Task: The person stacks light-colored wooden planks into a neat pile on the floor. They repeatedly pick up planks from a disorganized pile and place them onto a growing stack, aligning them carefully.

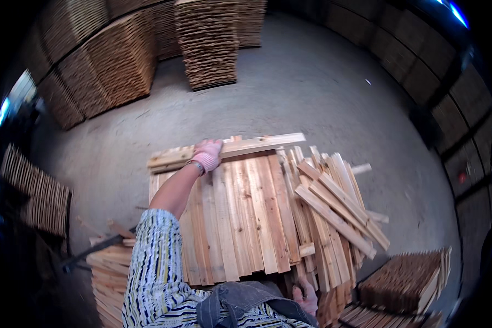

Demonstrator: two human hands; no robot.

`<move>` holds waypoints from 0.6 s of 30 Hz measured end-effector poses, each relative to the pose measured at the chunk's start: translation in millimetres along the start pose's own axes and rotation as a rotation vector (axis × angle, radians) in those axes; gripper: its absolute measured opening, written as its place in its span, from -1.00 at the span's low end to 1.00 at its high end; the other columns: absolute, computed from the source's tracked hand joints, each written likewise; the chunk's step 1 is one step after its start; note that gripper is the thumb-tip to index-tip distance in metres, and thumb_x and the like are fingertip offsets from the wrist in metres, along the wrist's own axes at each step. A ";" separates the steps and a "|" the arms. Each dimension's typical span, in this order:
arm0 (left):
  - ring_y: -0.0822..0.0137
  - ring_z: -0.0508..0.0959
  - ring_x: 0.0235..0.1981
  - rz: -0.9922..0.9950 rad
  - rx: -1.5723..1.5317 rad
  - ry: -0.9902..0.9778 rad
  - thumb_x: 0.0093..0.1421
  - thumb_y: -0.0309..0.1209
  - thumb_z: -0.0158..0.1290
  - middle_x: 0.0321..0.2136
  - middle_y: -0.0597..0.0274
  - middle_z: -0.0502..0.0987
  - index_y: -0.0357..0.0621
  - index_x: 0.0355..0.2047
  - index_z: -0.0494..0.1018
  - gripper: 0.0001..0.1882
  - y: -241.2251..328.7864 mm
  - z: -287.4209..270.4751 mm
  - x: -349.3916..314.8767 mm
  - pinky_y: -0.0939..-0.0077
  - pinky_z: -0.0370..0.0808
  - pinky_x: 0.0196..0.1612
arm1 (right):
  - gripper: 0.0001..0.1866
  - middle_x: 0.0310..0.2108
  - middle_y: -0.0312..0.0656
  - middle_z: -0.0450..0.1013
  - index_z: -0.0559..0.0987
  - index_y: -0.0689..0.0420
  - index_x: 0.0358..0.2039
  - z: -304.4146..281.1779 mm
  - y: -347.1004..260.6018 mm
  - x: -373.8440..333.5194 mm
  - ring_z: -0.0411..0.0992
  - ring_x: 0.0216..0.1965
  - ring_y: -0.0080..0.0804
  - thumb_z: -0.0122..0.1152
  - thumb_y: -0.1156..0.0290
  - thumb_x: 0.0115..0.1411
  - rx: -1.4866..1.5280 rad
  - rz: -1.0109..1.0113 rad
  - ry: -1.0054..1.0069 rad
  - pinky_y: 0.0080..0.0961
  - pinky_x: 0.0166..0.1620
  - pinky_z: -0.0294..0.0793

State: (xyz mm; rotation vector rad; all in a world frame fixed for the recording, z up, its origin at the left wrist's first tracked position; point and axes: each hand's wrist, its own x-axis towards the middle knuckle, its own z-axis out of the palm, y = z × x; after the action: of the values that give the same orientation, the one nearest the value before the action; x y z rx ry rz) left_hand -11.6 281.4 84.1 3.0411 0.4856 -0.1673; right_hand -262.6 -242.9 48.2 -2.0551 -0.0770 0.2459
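Head view shows a layer of wooden planks [240, 213] laid side by side, the landmark for every place here. Across its far edge lies a crosswise board [262, 144], its right end reaching past the layer's far right corner. The left hand [206, 155], in a pink glove, rests directly on this board, left of its middle, so the wood lies under the palm and runs out to both sides; whether the fingers close around it I cannot tell. Near the layer's close right corner is the right hand [307, 299], pointing downward, its grip unclear. Loose slats [341, 210] lie askew, overlapping, right of the layer. Well beyond its far edge, a tall slat stack [208, 44] stands upright.
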 end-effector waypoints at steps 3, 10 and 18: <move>0.06 0.48 0.11 -0.100 0.033 0.055 0.12 -0.24 0.19 0.00 0.08 0.51 0.09 0.11 0.38 -0.47 -14.9 -0.8 20.3 0.09 0.38 0.14 | -0.36 0.09 -0.02 0.45 0.28 0.24 0.33 -17.3 67.1 8.0 0.49 -0.06 -0.27 0.26 0.38 0.29 0.293 0.270 -0.028 -0.35 0.05 0.49; 0.09 0.49 0.12 -0.090 -0.024 0.001 0.10 -0.21 0.23 -0.01 0.10 0.52 0.14 0.12 0.38 -0.45 -24.9 7.2 10.4 0.11 0.37 0.16 | -0.37 0.11 -0.06 0.40 0.24 0.25 0.35 -24.9 93.6 36.1 0.46 -0.08 -0.32 0.20 0.39 0.33 0.419 0.472 -0.044 -0.31 0.04 0.50; 0.03 0.56 -0.09 0.081 0.002 0.210 0.06 -0.39 0.19 -0.17 0.03 0.54 -0.02 0.03 0.42 -0.52 -56.3 48.9 8.8 0.12 0.55 -0.09 | -0.58 0.03 0.04 0.51 0.51 0.28 0.09 -18.5 -18.9 34.8 0.48 0.07 -0.07 0.21 0.36 0.26 -0.075 0.023 -0.024 -0.28 0.13 0.46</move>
State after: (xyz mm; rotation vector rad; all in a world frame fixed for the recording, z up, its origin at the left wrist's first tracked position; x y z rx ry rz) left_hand -25.7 333.9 32.4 3.0892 0.3722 0.1563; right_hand -223.8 -244.3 68.4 -2.1289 -0.0782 0.2862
